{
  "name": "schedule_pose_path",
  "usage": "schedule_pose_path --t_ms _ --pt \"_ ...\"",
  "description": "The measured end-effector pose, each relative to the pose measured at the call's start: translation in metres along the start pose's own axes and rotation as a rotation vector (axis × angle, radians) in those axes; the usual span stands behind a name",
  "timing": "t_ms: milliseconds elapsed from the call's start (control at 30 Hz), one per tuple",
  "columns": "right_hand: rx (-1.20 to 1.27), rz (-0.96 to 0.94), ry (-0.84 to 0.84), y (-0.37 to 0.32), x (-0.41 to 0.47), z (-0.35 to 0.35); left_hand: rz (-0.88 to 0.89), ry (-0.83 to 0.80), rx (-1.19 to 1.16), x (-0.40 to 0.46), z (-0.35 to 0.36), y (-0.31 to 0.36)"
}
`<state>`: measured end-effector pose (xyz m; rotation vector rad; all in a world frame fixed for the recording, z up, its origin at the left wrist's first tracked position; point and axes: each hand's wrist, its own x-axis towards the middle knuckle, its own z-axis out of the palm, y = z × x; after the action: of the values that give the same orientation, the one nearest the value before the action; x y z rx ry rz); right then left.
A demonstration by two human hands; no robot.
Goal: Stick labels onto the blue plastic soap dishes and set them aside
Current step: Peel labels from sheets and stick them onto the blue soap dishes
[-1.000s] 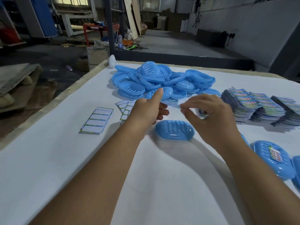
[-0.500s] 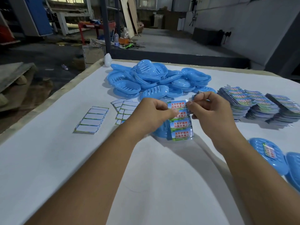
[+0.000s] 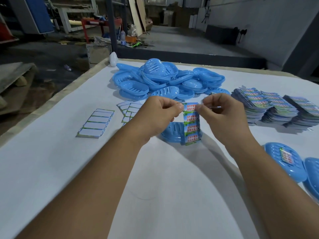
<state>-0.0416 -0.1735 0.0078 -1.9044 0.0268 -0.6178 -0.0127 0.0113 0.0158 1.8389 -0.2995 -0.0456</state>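
White cloth [image 3: 51, 169] covers the workshop table; a label strip [image 3: 191, 124], pinched by left hand [image 3: 158, 116] and right hand [image 3: 224, 118], half hides one soap dish [image 3: 172, 133].

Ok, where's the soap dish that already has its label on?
In the head view the labelled dish lies at the table's right edge, near side, beside another dish, in front of the label stacks.

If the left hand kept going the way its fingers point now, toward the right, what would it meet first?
The left hand pinches the label strip at its top edge, fingers pointing right. Straight on it would probably meet the right hand first, which pinches the same edge; depth is unclear.
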Motion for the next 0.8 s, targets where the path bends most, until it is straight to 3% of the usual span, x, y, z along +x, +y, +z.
schedule_pose_path --t_ms 233,567,800 --pt "0.035 -0.111 -0.14 -0.008 -0.012 0.005 0.063 -0.012 -0.031 -0.002 0.005 -0.002" --pt "0.029 -0.021 -0.158 -0.013 -0.012 0.004 0.072 0.004 -0.007 -0.002 0.006 -0.002" --pt "0.086 0.132 -0.151 -0.016 -0.01 0.002 0.024 0.115 0.085 -0.002 0.006 -0.002"
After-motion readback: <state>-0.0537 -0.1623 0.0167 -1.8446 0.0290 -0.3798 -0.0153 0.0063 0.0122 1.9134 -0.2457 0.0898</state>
